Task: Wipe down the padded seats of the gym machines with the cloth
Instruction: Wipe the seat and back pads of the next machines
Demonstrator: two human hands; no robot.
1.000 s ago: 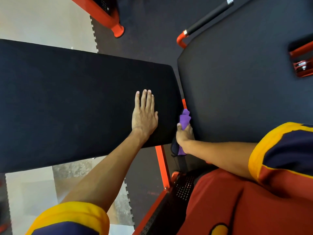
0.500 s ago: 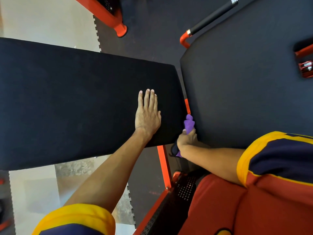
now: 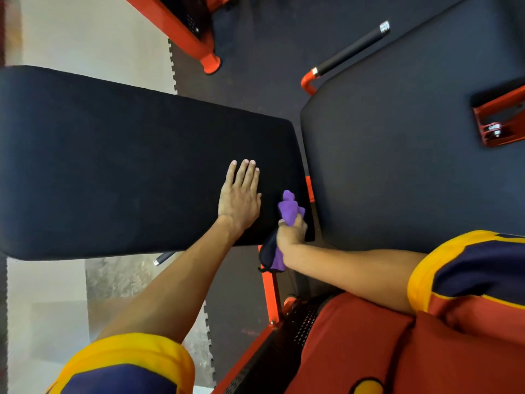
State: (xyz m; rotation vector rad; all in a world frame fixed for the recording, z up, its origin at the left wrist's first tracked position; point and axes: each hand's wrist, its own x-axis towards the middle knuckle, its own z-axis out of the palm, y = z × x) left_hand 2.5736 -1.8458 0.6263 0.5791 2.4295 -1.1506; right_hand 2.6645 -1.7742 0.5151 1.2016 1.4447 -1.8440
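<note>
A long black padded seat (image 3: pixel 119 163) fills the left and middle of the view. My left hand (image 3: pixel 240 199) rests flat on it near its right end, fingers straight. My right hand (image 3: pixel 291 233) grips a bunched purple cloth (image 3: pixel 288 207) on the seat's near right corner. A tail of the cloth hangs below my fist. A second wide black pad (image 3: pixel 412 143) lies to the right, across a narrow gap.
An orange frame bar (image 3: pixel 268 288) runs under the gap between the pads. A black-gripped handle (image 3: pixel 352 48) on an orange bracket sticks out at the far right. Another orange machine leg (image 3: pixel 196 38) stands on the dark rubber floor beyond. My red shorts (image 3: pixel 397 351) fill the lower right.
My right hand has moved the cloth left, out of the gap between the pads and onto the corner of the long seat. My left hand stays flat in place.
</note>
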